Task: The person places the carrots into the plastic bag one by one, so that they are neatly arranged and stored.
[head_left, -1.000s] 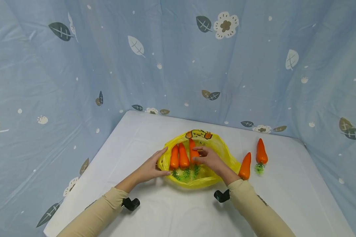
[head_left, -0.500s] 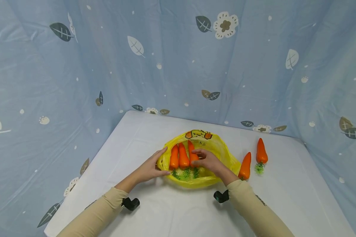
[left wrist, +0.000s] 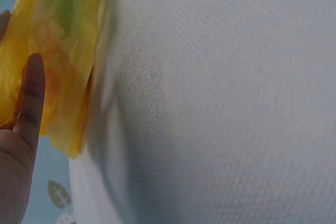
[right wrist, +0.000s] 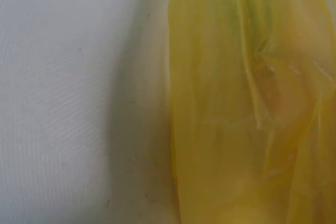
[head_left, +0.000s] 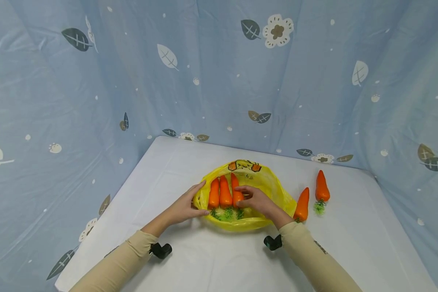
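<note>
A yellow plastic bag (head_left: 264, 182) lies open on the white table (head_left: 211, 259). Three orange carrots lie side by side in it, tips pointing away. My right hand (head_left: 256, 200) reaches into the bag and curls its fingers over the rightmost of these carrots (head_left: 235, 189), which lies against the middle carrot (head_left: 225, 193). My left hand (head_left: 184, 207) rests with straight fingers against the bag's left rim, beside the left carrot (head_left: 214, 194). The left wrist view shows one finger (left wrist: 29, 98) flat against the yellow bag (left wrist: 58, 51). Only crumpled bag (right wrist: 247, 103) and table fill the right wrist view.
Two more carrots lie on the table right of the bag, one (head_left: 301, 204) close to it and one (head_left: 321, 186) further right. A blue leaf-patterned curtain (head_left: 219, 81) hangs behind and on both sides. The table's left edge (head_left: 106, 219) falls off near my left arm.
My right hand has shifted a little to the left and toward me, bringing the third carrot up against the other two. The left hand has stayed on the bag's rim.
</note>
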A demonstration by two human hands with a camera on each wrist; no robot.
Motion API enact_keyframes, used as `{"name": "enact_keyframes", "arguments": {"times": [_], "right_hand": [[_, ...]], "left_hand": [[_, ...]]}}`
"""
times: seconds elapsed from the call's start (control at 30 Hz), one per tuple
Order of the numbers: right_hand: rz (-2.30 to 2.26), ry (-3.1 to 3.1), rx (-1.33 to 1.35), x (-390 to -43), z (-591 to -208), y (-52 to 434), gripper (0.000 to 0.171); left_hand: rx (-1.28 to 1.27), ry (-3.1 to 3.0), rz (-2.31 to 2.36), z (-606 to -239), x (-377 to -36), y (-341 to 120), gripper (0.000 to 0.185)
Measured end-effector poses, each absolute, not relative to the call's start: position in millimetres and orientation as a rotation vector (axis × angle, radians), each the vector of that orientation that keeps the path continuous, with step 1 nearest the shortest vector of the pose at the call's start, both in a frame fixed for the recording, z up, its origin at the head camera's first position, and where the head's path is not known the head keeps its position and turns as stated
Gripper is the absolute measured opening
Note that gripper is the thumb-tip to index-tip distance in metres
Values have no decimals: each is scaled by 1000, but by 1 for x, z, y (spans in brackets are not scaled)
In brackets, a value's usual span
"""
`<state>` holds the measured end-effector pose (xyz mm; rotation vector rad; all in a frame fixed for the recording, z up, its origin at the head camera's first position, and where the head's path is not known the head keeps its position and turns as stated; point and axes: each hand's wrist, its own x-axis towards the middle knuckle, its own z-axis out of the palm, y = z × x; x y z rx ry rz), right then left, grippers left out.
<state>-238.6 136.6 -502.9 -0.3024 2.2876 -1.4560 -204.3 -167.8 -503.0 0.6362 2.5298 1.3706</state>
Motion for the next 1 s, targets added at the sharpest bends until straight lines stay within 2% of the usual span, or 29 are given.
{"name": "enact_keyframes", "arguments": {"times": [1.0], "right_hand": [[-1432,2330,-376,-233,-496,144,58]], "left_hand": [[620,2539,1356,-505,-204,-170,102]]}}
